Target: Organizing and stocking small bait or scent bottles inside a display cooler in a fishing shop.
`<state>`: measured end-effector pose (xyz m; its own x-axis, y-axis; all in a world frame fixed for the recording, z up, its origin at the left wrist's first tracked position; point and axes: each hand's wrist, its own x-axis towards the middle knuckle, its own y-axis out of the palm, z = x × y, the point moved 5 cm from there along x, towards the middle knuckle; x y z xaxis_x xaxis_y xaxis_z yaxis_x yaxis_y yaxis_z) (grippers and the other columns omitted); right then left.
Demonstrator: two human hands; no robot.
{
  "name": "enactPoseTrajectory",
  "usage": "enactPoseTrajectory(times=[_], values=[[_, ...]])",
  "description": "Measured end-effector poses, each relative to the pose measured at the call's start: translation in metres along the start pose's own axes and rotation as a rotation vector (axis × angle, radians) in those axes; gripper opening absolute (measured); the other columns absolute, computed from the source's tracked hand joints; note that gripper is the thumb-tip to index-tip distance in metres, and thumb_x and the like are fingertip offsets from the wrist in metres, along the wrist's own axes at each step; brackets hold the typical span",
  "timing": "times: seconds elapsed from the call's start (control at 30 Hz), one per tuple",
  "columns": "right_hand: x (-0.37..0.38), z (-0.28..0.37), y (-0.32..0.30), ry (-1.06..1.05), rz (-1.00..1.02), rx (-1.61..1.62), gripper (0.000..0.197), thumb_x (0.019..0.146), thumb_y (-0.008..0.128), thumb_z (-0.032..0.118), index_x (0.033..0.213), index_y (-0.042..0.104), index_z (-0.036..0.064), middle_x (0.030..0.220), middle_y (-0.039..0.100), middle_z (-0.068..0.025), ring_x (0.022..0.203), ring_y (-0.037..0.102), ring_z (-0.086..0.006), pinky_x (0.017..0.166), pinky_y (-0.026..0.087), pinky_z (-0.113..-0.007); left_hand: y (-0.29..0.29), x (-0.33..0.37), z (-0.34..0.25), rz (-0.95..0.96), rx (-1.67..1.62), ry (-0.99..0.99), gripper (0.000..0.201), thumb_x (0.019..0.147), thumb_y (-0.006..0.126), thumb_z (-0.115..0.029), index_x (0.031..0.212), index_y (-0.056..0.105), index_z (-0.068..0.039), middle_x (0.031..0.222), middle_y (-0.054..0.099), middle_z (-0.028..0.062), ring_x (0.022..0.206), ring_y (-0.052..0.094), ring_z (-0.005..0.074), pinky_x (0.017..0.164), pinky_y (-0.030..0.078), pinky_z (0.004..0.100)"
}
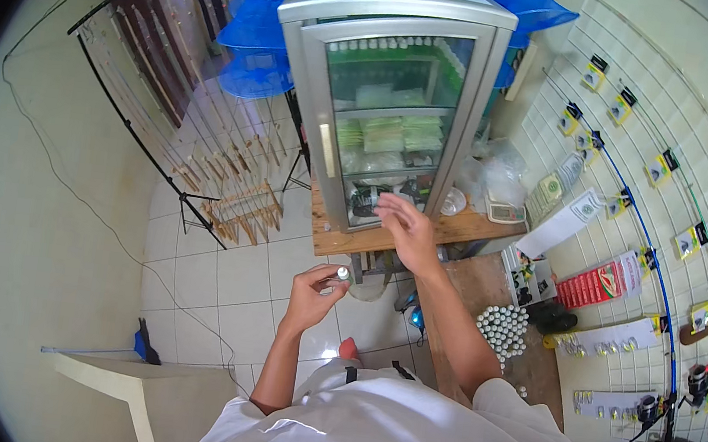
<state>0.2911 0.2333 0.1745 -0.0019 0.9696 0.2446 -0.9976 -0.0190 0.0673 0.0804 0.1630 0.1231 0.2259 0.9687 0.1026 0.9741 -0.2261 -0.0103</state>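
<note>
My left hand (312,298) is closed around a small bottle with a white cap (343,273), held upright in front of me. Most of the bottle is hidden by the fingers. Raised before the lower part of a glass-fronted display cabinet (477,86) is my right hand (406,232), its fingers stretched out with nothing seen in them. I cannot tell whether the fingertips touch the glass. The cabinet door (312,70) looks closed, with a pale handle (327,151) on its left side. Behind the glass are rows of white-capped bottles (384,45) and stacked pale green packets (396,133).
The cabinet stands on a wooden table (343,242) with a small scale (505,213). Many white-capped bottles (501,332) cluster on a brown surface at my right. Fishing rods (666,339) and small packages hang on a wall grid. A rod rack (146,147) stands left.
</note>
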Motion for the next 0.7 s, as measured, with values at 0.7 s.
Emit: enactPoseTrajectory(times=[0.7], values=[[0.091,-0.009,0.076,-0.13,-0.059,-0.163,0.044,0.093,0.071,0.019,0.132,0.06,-0.0002,0.116,0.068,-0.0097,0.108,0.063,-0.0178,0.083,0.055,-0.032,-0.071,0.003,-0.015,-0.061,0.012,0.016,0.026,0.086,0.069,0.01,0.112,0.069,0.008,0.113,0.068,0.0131,0.102,0.068,0.019,0.092,0.056,0.0302]])
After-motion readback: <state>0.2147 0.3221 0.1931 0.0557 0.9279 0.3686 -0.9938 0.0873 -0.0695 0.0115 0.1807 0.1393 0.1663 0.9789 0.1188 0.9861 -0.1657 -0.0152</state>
